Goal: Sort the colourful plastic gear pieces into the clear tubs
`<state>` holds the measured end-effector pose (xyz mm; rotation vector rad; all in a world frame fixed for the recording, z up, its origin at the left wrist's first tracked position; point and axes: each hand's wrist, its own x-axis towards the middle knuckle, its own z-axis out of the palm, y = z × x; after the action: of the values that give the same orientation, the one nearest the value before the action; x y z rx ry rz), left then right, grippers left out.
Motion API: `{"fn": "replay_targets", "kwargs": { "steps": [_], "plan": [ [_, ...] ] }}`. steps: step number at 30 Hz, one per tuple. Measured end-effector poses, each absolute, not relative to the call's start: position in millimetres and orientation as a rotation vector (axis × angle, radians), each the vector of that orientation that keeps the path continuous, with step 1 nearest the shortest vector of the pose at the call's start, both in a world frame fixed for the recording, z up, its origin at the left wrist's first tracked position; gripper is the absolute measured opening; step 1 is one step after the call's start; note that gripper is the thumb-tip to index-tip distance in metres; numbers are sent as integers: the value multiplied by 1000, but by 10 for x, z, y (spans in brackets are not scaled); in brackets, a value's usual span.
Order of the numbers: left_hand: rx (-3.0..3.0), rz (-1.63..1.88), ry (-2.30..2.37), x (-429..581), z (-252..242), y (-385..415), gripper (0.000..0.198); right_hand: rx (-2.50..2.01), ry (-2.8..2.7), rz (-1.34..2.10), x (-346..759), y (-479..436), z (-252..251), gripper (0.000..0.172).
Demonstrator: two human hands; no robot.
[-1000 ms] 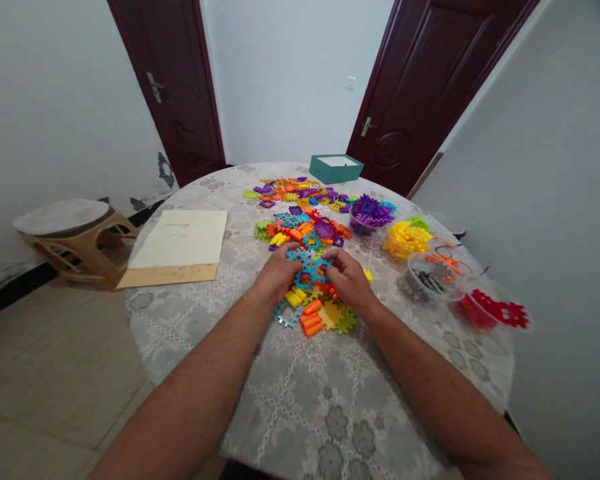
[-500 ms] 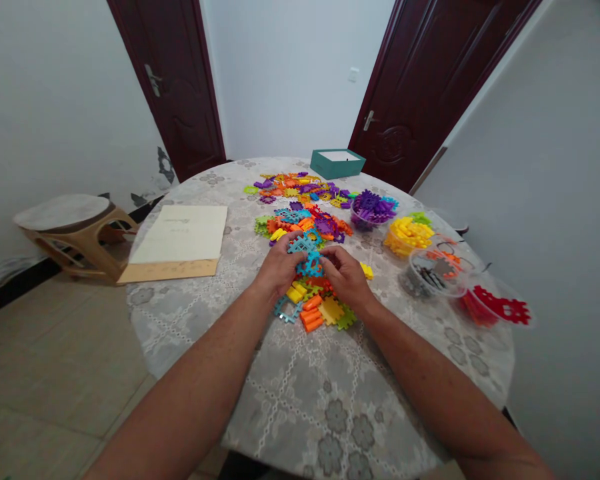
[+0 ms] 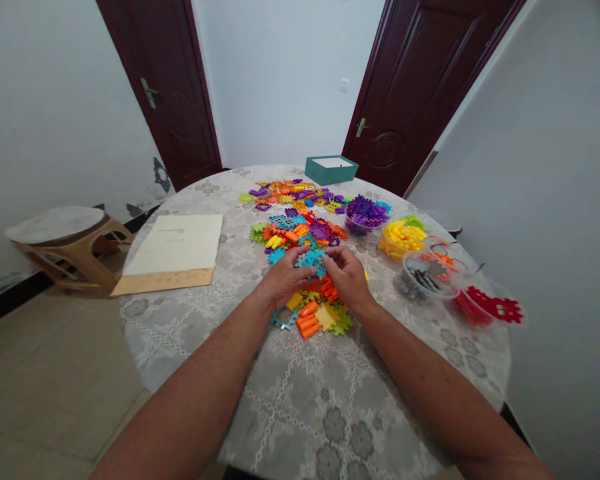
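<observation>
Both hands meet over a heap of coloured plastic gear-shaped pieces near the middle of the round table (image 3: 300, 400). My left hand (image 3: 284, 279) and my right hand (image 3: 346, 273) pinch a blue toothed piece (image 3: 312, 259) between their fingertips, just above the heap. Under my wrists lie orange tubes (image 3: 306, 319), a yellow square piece (image 3: 326, 316) and a green gear (image 3: 343, 324). A larger mixed pile of pieces (image 3: 300, 230) spreads just beyond my fingers.
Clear tubs stand at the right: purple pieces (image 3: 366, 213), yellow pieces (image 3: 403, 239), dark and orange parts (image 3: 425, 272), red gears (image 3: 487, 307). A teal box (image 3: 331, 169) sits at the far edge, paper on a brown envelope (image 3: 173, 248) at the left. A wooden stool (image 3: 65, 243) stands beside the table.
My hands stayed together on the blue piece and lifted it slightly off the heap; the camera shifted a little, nothing else on the table moved.
</observation>
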<state>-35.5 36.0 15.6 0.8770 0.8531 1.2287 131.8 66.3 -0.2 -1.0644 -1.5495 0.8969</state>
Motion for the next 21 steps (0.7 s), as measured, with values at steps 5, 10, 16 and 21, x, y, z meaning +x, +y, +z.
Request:
{"fn": "replay_targets", "kwargs": {
  "steps": [5, 10, 16, 21],
  "plan": [
    [1093, 1204, 939, -345, 117, 340, 64, -1098, -1692, 672, 1304, 620, -3, 21],
    [1373, 1184, 1078, -461, 116, 389, 77, -1068, -1711, 844, 1314, 657, 67, 38],
    [1613, 1159, 1089, -444, 152, 337, 88, -1029, -1926, 948, 1382, 697, 189, 28],
    [1458, 1254, 1189, -500, 256, 365, 74, -1035, -1881, 1065, 1674, 779, 511, 16]
  ]
}}
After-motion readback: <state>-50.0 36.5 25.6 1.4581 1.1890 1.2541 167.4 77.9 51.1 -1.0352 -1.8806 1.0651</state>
